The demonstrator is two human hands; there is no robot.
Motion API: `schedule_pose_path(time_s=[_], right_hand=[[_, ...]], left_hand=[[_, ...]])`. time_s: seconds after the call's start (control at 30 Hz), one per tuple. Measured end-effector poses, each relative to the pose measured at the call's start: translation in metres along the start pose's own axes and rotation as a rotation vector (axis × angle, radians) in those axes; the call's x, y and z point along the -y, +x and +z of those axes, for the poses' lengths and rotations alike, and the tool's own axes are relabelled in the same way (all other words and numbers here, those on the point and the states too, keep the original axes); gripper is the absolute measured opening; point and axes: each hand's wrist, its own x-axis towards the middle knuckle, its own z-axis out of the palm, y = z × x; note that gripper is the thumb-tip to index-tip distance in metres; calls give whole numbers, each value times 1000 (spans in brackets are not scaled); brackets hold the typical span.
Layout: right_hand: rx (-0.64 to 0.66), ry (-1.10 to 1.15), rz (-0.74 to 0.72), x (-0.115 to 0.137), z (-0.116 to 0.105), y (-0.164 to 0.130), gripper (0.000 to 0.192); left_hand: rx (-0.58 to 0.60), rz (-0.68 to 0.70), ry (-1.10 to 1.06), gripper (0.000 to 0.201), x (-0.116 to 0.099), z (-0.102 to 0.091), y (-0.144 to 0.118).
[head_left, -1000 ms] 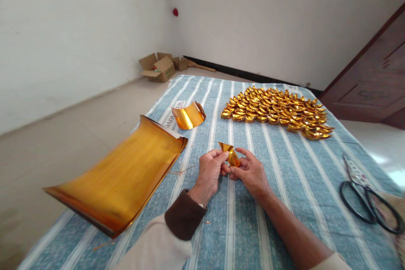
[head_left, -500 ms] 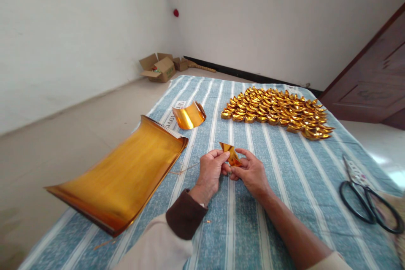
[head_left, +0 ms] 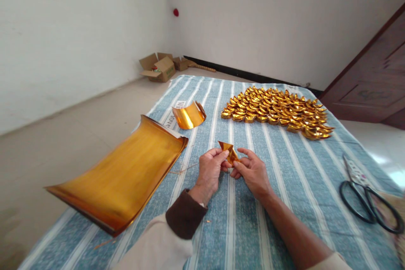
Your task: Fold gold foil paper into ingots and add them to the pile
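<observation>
Between my two hands, above the striped cloth, is a small piece of folded gold foil paper (head_left: pixel 228 148) with a pointed upper left corner. My left hand (head_left: pixel 211 168) pinches its left side between thumb and fingers. At its lower right edge, the thumb and a finger of my right hand (head_left: pixel 253 173) pinch the paper, while the index finger stands a little apart. Beyond the hands lies a large group of folded gold paper ingots (head_left: pixel 275 112) set in close rows. A stack of large gold foil sheets (head_left: pixel 126 173) rests to the left.
A curved stack of smaller gold sheets (head_left: pixel 189 116) sits beyond the large sheets. Black-handled scissors (head_left: pixel 363 198) lie at the right on the striped tablecloth (head_left: pixel 284 228). Past the table, an open cardboard box (head_left: pixel 160 68) stands on the floor by the wall.
My right thumb has moved up onto the paper's lower right edge. The paper now looks narrower and more sharply creased there. My left hand has barely shifted.
</observation>
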Motion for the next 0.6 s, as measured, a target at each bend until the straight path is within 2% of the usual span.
schedule_pose_path(time_s=[0.3, 0.6], right_hand=[[33, 52, -31, -4, 0, 0, 51], [51, 69, -34, -4, -1, -1, 49]], left_hand=[[18, -88, -70, 16, -3, -2, 2], [32, -116, -92, 11, -4, -3, 2]])
